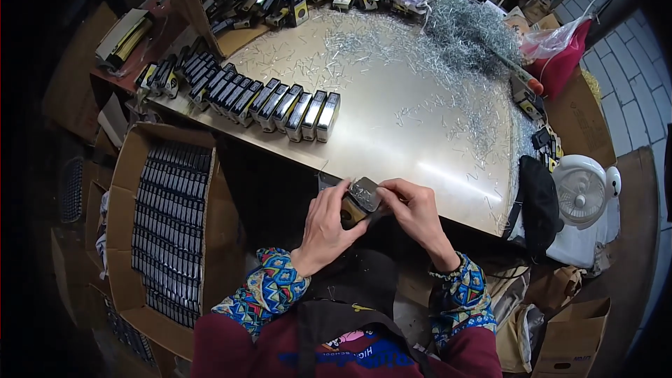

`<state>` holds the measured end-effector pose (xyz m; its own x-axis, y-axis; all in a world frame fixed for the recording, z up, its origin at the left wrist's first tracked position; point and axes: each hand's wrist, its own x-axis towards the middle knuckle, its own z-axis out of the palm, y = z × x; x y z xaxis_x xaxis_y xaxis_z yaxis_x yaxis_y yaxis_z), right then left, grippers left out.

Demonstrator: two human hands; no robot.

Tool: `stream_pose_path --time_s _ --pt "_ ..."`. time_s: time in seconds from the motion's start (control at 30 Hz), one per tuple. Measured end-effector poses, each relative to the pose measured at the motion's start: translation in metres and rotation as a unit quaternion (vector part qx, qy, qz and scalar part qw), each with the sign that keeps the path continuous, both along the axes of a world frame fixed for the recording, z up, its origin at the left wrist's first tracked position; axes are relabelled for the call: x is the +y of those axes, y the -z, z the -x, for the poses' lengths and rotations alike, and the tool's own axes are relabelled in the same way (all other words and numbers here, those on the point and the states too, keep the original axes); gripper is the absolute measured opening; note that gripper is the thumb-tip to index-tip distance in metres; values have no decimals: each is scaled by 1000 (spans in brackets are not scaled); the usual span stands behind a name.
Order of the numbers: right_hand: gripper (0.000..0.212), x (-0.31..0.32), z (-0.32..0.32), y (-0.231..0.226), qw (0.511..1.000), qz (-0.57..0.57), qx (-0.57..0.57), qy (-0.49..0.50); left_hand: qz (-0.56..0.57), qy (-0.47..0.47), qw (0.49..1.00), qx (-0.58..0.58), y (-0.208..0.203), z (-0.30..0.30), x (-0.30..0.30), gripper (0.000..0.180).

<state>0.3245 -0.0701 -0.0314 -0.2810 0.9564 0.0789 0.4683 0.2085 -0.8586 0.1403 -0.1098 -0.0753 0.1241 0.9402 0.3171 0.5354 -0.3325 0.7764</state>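
Just off the table's front edge I hold a small black-and-yellow cardboard box (353, 213), its top tilted up toward me. Thin silvery metal pieces (364, 194), like pins, show at its top. My left hand (326, 224) is wrapped round the box's left side, thumb on the near face. On the other side, my right hand (416, 213) pinches the box's upper right edge with thumb and forefinger. Whether those fingers also hold a flap or a pin cannot be seen.
A row of similar small boxes (280, 108) stands along the table's (378, 140) left front edge. Loose pins heap up (465, 38) at the far right. Many boxes pile at the back. A carton (119, 266) of packed boxes stands at left, a white fan (581, 192) at right.
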Motion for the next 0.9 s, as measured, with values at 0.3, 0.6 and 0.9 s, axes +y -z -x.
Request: stream_pose_path --time_s 0.3,0.6,0.9 --pt "36 -1 4 4 979 -175 -14 -106 54 -21 996 -67 -10 -3 6 72" --pt "33 6 9 -10 993 3 116 -13 12 28 999 -10 -4 2 4 96" --pt "16 19 13 -14 993 47 72 -85 -3 44 999 2 -1 8 2 107"
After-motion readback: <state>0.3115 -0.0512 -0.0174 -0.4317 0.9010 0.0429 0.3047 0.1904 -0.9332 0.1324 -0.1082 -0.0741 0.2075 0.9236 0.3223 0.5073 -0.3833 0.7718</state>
